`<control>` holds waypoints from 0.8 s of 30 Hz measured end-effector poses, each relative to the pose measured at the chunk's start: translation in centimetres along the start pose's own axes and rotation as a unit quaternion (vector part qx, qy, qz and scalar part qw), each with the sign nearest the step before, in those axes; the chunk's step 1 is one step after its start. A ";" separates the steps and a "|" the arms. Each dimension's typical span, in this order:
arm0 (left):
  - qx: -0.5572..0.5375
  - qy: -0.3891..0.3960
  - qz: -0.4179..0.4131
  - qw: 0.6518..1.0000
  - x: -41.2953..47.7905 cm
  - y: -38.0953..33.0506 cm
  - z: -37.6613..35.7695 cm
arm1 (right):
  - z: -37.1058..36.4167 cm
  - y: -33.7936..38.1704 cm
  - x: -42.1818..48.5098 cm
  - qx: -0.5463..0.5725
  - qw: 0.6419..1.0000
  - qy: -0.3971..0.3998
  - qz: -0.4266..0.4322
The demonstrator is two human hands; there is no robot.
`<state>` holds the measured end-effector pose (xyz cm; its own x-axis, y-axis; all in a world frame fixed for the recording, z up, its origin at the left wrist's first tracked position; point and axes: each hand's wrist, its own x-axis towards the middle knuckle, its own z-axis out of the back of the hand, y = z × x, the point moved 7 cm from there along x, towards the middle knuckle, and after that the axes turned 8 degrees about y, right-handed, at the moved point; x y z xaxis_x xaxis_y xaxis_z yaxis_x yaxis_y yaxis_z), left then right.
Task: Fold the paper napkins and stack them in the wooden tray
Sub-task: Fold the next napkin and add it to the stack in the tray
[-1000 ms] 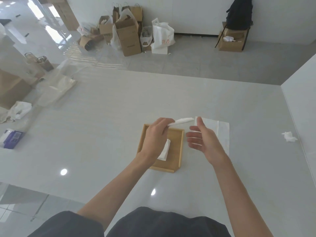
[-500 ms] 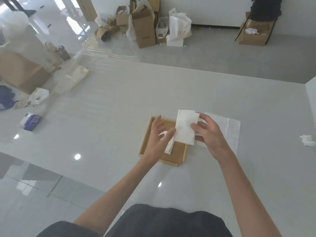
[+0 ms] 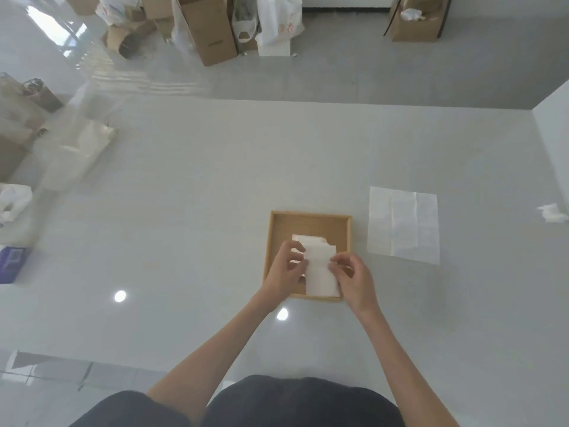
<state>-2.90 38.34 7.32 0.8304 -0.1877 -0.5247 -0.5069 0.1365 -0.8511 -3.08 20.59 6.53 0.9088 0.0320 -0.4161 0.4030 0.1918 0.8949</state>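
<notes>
A square wooden tray (image 3: 309,220) lies on the pale table in front of me. Over its near half I hold a folded white napkin (image 3: 320,274). My left hand (image 3: 286,271) pinches its left edge and my right hand (image 3: 351,277) pinches its right edge. Another folded napkin (image 3: 309,241) lies in the tray just beyond it, partly covered by the held one and my fingers. An unfolded white napkin (image 3: 404,224) lies flat on the table to the right of the tray.
A crumpled white tissue (image 3: 552,213) sits near the table's right edge. A purple tissue pack (image 3: 12,263) and plastic bags (image 3: 77,149) lie at the table's left. Cardboard boxes and bags (image 3: 209,29) stand on the floor beyond the table.
The folded napkin has come down from above the tray's far edge to its near half, now held by both hands. The camera has tilted down and closer.
</notes>
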 end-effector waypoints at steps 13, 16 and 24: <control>0.173 -0.009 0.019 0.985 9.0 6.4 2.0 | -3.9 -5.6 7.1 -0.161 0.987 0.027 0.001; 0.241 -0.001 0.002 0.970 9.6 7.1 1.6 | -4.7 -6.1 7.9 -0.221 0.974 0.038 0.004; 0.353 -0.037 -0.033 0.934 9.0 7.4 0.9 | -5.3 -7.2 7.5 -0.363 0.931 0.007 0.024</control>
<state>1.00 38.54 -3.72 0.8812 -0.1552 -0.4465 -0.1963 0.7390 -0.6445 0.26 24.61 -3.93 0.9203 0.0693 -0.3849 0.1777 0.8027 0.5694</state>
